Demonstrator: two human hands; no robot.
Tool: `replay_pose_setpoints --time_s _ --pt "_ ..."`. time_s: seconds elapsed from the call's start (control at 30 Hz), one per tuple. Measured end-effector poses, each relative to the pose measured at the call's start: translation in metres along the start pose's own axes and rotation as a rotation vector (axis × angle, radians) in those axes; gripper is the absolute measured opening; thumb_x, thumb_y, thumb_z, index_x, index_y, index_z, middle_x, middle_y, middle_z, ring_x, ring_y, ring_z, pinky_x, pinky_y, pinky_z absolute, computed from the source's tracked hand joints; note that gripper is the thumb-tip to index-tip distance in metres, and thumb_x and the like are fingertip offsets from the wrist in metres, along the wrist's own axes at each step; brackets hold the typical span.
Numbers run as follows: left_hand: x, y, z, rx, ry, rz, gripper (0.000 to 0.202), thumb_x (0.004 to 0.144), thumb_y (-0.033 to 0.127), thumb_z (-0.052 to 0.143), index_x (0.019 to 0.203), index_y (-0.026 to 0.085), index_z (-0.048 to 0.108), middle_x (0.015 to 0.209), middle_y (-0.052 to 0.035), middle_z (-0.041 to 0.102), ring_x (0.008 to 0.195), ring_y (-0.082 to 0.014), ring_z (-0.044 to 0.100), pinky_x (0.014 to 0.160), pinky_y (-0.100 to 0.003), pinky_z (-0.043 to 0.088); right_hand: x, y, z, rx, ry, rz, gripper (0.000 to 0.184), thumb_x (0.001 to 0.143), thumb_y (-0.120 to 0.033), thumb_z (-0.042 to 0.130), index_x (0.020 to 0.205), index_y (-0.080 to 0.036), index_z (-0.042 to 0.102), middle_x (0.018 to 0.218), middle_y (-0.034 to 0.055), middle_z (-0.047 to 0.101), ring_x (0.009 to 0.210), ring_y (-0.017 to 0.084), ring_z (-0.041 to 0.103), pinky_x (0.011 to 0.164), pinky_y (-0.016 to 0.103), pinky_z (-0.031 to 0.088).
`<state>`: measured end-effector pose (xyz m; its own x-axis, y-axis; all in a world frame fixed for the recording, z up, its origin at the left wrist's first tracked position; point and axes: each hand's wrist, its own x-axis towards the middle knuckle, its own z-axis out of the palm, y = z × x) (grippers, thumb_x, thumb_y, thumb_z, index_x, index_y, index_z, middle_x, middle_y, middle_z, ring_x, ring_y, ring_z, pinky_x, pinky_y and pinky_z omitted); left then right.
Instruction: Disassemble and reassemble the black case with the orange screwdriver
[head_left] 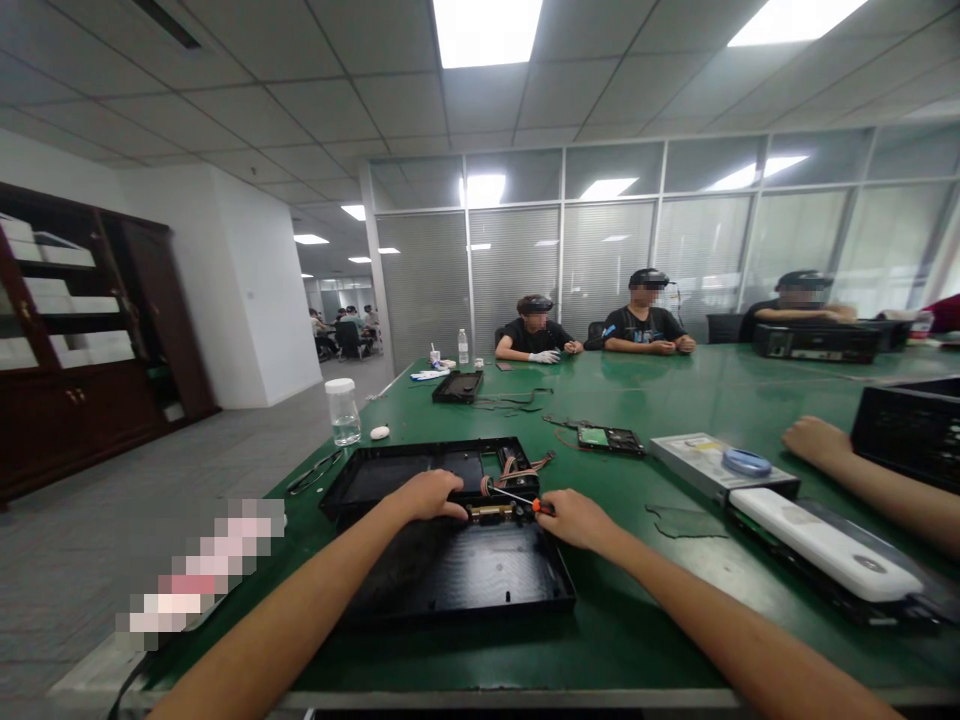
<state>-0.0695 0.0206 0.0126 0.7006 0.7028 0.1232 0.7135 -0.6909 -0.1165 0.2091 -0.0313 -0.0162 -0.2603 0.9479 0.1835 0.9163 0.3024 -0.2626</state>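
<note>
An opened black electronics case (457, 575) lies on the green table (675, 400) in front of me, its tray part (390, 475) behind. My left hand (431, 495) rests curled on the case's middle edge, pressing down on it. My right hand (574, 518) is closed round a small screwdriver (517, 497) with an orange collar, its tip pointing left at a bundle of coloured wires (517, 468) and a connector inside the case.
A clear plastic jar (343, 411) and a white pebble-like object (379, 433) stand at the left edge. A circuit board (609, 438), a silver drive (709, 462) and a white device (825, 545) lie right. A neighbour's arm (862, 475) reaches in. Three people sit opposite.
</note>
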Motion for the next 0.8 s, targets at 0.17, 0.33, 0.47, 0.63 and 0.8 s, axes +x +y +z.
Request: replay_pose_setpoints --time_s 0.17,0.33,0.47,0.63,0.8 --pt "0.004 -0.009 0.006 0.024 0.024 0.087 0.04 0.073 0.056 0.053 0.078 0.017 0.055 0.083 -0.0038 0.06 0.08 -0.0184 0.056 0.063 -0.021 0.037 -0.002 -0.001 -0.002 -0.026 -0.033 0.004 0.021 0.076 -0.032 0.047 0.079 -0.02 0.064 0.075 0.0048 0.064 0.067 0.016 0.056 0.053 0.023 0.028" --pt "0.007 -0.012 -0.002 0.055 -0.043 0.096 0.037 0.079 0.05 0.049 0.069 0.015 0.055 0.071 -0.0025 0.059 0.07 -0.0148 0.056 0.061 -0.02 0.037 0.0 0.003 0.0 0.018 -0.018 -0.01 0.026 0.078 -0.037 0.046 0.078 -0.019 0.064 0.072 0.0045 0.063 0.064 0.015 0.055 0.051 0.022 0.027" --pt "0.013 0.002 -0.021 0.136 -0.152 -0.022 0.029 0.076 0.045 0.056 0.07 0.016 0.06 0.072 -0.0046 0.06 0.069 -0.0176 0.057 0.058 -0.023 0.039 0.006 0.008 0.004 0.103 0.002 -0.039 0.035 0.081 -0.044 0.042 0.07 -0.017 0.061 0.063 0.0029 0.059 0.057 0.013 0.051 0.05 0.022 0.026" --pt "0.031 0.049 -0.034 0.202 0.092 0.006 0.018 0.081 0.032 0.05 0.086 0.018 0.061 0.084 -0.0071 0.061 0.081 -0.0206 0.056 0.068 -0.029 0.043 0.013 0.018 -0.003 0.279 0.17 -0.042 0.042 0.081 -0.048 0.038 0.064 -0.015 0.056 0.058 0.0005 0.054 0.054 0.012 0.046 0.05 0.021 0.027" --pt "0.048 0.085 -0.015 0.192 0.096 0.449 0.01 0.075 0.023 0.057 0.084 0.021 0.062 0.087 -0.0045 0.057 0.085 -0.0182 0.052 0.07 -0.025 0.044 0.017 0.034 -0.01 0.377 0.285 0.019 0.04 0.079 -0.048 0.039 0.065 -0.015 0.055 0.057 -0.001 0.05 0.053 0.012 0.043 0.048 0.022 0.027"
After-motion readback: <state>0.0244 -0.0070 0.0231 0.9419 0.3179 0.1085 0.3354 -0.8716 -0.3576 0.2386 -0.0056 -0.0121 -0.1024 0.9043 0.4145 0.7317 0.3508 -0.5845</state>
